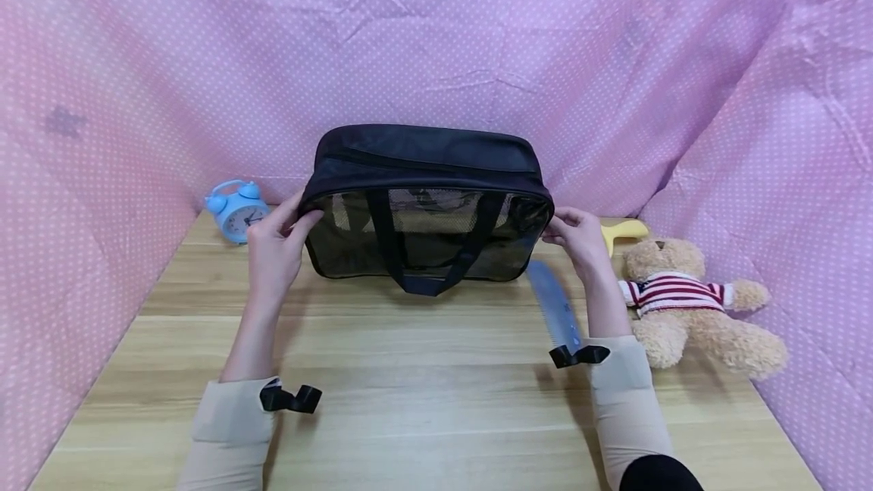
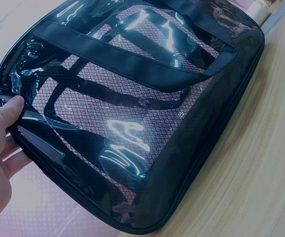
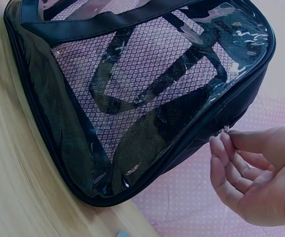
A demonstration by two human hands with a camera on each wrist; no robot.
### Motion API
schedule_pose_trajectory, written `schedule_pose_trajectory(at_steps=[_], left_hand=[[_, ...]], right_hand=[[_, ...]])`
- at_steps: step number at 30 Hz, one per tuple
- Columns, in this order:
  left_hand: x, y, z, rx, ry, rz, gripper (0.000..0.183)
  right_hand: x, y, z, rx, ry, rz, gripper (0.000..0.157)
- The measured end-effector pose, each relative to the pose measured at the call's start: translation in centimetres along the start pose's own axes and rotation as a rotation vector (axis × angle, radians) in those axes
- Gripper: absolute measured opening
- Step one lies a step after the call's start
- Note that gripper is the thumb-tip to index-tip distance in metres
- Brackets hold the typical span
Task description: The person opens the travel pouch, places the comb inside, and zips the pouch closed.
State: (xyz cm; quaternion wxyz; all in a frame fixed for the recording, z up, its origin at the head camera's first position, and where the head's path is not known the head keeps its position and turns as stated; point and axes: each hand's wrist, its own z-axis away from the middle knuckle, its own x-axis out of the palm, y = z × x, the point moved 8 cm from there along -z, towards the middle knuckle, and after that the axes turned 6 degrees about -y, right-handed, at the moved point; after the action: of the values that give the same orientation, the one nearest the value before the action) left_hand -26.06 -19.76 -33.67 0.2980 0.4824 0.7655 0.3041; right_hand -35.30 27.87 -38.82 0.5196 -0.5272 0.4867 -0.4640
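Note:
A black toiletry bag (image 1: 436, 144) with a clear front panel and mesh behind it stands upright at the back of the table. Its looped carry strap (image 1: 421, 285) hangs down the front. My left hand (image 1: 276, 245) grips the bag's left upper edge, thumb on the clear panel (image 2: 127, 136) and fingers behind. At the bag's right end, my right hand (image 1: 580, 237) pinches the small zipper pull (image 3: 225, 129) between thumb and forefinger. The zipper line along the top appears closed in the head view.
A blue alarm clock (image 1: 239, 214) stands left of the bag. On the right lie a translucent blue comb (image 1: 554, 305), a yellow-handled item (image 1: 626, 230) and a teddy bear (image 1: 675, 301) in a striped shirt. Pink dotted cloth (image 1: 436, 36) hangs behind the wooden table (image 1: 423, 392).

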Motion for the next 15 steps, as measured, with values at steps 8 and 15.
schedule_pose_trajectory(at_steps=[8, 15], left_hand=[[-0.01, 0.34, -0.2, 0.041, 0.011, -0.05, 0.033], [-0.02, 0.22, -0.14, 0.034, 0.007, -0.031, 0.033]], right_hand=[[-0.59, -0.05, -0.16, -0.008, 0.121, -0.064, 0.018], [-0.65, -0.13, -0.24, 0.004, 0.143, -0.127, 0.012]])
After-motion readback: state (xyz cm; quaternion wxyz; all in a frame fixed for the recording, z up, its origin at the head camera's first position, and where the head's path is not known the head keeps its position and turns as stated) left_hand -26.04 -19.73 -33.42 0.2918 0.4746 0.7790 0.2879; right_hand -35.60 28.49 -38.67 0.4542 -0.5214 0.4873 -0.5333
